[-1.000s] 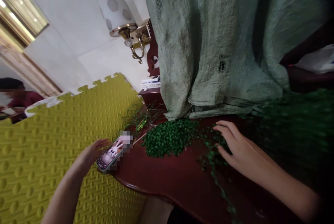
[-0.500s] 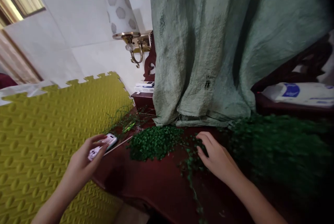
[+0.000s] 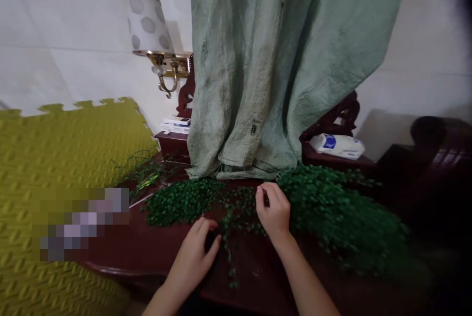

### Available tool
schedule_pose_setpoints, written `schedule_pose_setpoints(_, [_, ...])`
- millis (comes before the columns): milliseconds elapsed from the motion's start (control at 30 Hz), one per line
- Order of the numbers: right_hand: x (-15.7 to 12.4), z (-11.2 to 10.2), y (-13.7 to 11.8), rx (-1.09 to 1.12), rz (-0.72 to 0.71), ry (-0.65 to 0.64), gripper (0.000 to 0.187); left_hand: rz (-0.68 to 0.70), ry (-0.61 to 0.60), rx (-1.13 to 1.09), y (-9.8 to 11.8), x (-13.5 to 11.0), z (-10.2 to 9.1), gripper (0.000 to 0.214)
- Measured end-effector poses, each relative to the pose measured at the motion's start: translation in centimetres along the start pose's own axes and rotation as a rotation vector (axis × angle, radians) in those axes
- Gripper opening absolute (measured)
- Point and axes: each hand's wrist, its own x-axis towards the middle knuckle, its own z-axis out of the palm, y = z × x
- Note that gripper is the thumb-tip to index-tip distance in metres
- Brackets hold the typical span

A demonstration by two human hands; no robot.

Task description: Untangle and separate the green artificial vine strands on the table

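Observation:
My right hand (image 3: 273,211) pinches a thin green vine strand (image 3: 230,237) between thumb and fingertips, at the gap between two heaps of small-leaved greenery. The smaller heap (image 3: 179,201) lies to the left and the bigger one (image 3: 332,208) to the right. My left hand (image 3: 194,254) rests on the dark red wooden table (image 3: 147,252) with its fingers curled right beside the same strand. What lies inside its fingers is hidden. The strand trails down toward the table's front edge.
A pale green cloth (image 3: 265,70) hangs down onto the table's back. A wall lamp (image 3: 147,21) and stacked books (image 3: 177,123) are at the left, and a tissue pack (image 3: 337,144) at the right. A yellow foam mat (image 3: 66,144) stands beside the table.
My left hand let go of the phone at the table's left edge and moved right to the vine. My right hand closed on the strand. The view swung to the right.

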Motion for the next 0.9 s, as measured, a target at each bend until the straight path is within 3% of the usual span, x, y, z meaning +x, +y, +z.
schedule_pose_setpoints(67, [-1.3, -1.9, -2.0, 0.062, 0.042, 0.119, 0.016, 0.007, -0.015, 0.004, -0.3, -0.1, 0.0, 0.008])
schedule_pose_setpoints(133, [-3.8, -3.4, -4.2, 0.144, 0.190, 0.158, 0.018, 0.018, -0.026, 0.014, -0.6, -0.3, -0.3, 0.009])
schedule_pose_setpoints(200, [-7.1, -4.0, -6.1, 0.226, 0.279, 0.023, 0.023, 0.038, -0.037, 0.023, -0.7, -0.4, -0.5, 0.010])
schedule_pose_setpoints(267, [-10.1, -3.6, -7.5, 0.247, 0.252, -0.170, 0.024, 0.063, -0.046, 0.025, -0.7, -0.3, -0.5, 0.009])
schedule_pose_setpoints(333, [-12.1, -2.7, -8.2, 0.084, 0.192, -0.251, 0.024, 0.085, -0.038, 0.028, -0.6, -0.2, -0.5, 0.008])
schedule_pose_setpoints(433, [-12.8, -1.8, -8.6, -0.103, 0.165, -0.352, 0.027, 0.105, -0.031, 0.020, -0.5, -0.2, -0.4, 0.008])
schedule_pose_setpoints(533, [-12.4, -2.0, -8.6, -0.136, 0.160, -0.413, 0.028, 0.125, -0.039, -0.003, -0.5, -0.3, -0.5, 0.009])
schedule_pose_setpoints(767, [-12.3, -2.3, -8.5, -0.139, 0.170, -0.340, 0.042, 0.116, 0.038, -0.139, -0.2, -1.2, -1.2, 0.015])
schedule_pose_setpoints(900, [-13.7, -2.2, -9.3, -0.129, 0.206, -0.247, 0.048, 0.018, 0.143, -0.243, 0.9, -4.5, -0.6, 0.023])
